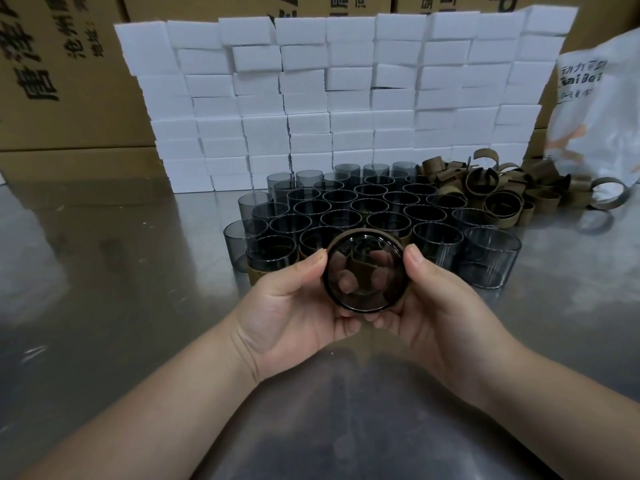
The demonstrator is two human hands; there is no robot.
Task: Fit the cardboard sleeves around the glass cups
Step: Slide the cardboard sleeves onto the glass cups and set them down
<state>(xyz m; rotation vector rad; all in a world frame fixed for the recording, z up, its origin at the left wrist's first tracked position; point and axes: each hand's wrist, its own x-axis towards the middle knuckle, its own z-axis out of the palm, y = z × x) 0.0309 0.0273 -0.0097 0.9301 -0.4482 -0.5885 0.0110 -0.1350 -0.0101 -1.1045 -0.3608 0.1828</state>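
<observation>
Hands meet just above the bare steel table (104,271), the left hand (294,306) and right hand (440,303) cupped from either side around one smoky grey glass cup (363,275) wearing a brown cardboard sleeve (367,233), thumbs pressed on its rim edge and fingers (346,282) showing through the glass. Beyond the hands stands a packed cluster of grey glass cups (374,209), a few nearest ones sleeved; further right lies a heap of loose brown cardboard rings (498,188). Glass like this is probably smooth, slippery and breakable, so gripping the sleeved wall looks safer than the rim. The sleeve seems stiff but crushable; even pressure from both sides should suit it.
</observation>
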